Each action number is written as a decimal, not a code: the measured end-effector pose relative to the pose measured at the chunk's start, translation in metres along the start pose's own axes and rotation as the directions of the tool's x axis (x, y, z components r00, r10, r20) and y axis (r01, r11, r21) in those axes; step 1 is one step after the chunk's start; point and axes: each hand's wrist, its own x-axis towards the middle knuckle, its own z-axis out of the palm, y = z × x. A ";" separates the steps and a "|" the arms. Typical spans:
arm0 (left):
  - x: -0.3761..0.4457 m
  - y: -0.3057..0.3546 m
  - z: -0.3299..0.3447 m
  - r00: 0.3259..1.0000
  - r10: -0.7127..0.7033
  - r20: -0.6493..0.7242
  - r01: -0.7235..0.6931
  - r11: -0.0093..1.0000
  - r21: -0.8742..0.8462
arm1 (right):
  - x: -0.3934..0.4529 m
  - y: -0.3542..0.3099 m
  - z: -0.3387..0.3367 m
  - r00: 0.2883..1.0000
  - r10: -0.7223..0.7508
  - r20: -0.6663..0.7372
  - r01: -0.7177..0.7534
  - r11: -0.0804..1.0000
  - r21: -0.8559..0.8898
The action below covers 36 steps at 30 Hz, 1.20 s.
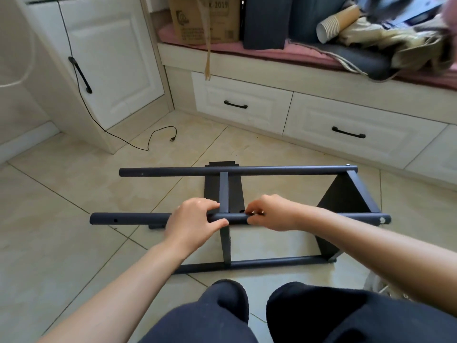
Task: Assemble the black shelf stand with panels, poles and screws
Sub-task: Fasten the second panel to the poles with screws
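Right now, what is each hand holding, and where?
Left hand grips the near pole mid-length, beside the middle panel. Right hand pinches at the same pole; whether it holds a screw cannot be told.

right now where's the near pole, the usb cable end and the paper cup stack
near pole (128,218), head view, bare stretch left of the left hand
usb cable end (171,139), head view, the plug tip on the floor
paper cup stack (332,27), head view, ribbed side near the rims

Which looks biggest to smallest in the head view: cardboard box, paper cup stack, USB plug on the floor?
1. cardboard box, partly cut off by the frame's top edge
2. paper cup stack
3. USB plug, tiny

The box and cups lie farther away than the plug.
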 end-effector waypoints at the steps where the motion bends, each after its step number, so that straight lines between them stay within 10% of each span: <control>1: -0.007 0.002 0.000 0.999 -0.028 -0.046 0.027 0.999 -0.023 | -0.002 0.002 0.002 1.000 0.002 -0.017 -0.002 1.000 -0.007; 8: -0.041 -0.002 -0.006 0.922 -0.308 -0.236 0.204 0.902 -0.381 | -0.005 0.006 0.010 0.998 0.000 -0.061 0.002 0.999 0.032; 11: -0.038 -0.007 0.004 0.793 -0.585 0.170 0.487 0.440 -0.755 | -0.002 0.011 0.012 0.998 0.013 -0.068 -0.008 0.997 0.071; 14: -0.021 -0.007 0.013 0.675 -0.574 0.464 0.465 -0.157 -0.871 | 0.002 0.015 0.013 0.997 0.014 -0.070 -0.008 0.995 0.095; 17: -0.004 -0.001 0.020 0.684 -0.543 0.487 0.319 -0.379 -0.869 | 0.005 0.018 0.014 0.997 0.025 -0.079 -0.016 0.994 0.111; 24: 0.022 0.002 0.013 0.720 -0.554 0.417 0.234 -0.372 -0.898 | 0.007 0.012 -0.001 0.988 0.042 -0.146 -0.024 0.992 0.120; 36: 0.083 0.054 -0.072 0.887 -0.385 0.254 0.254 -0.052 -0.966 | -0.011 0.017 -0.068 0.936 0.044 -0.350 0.079 0.941 0.329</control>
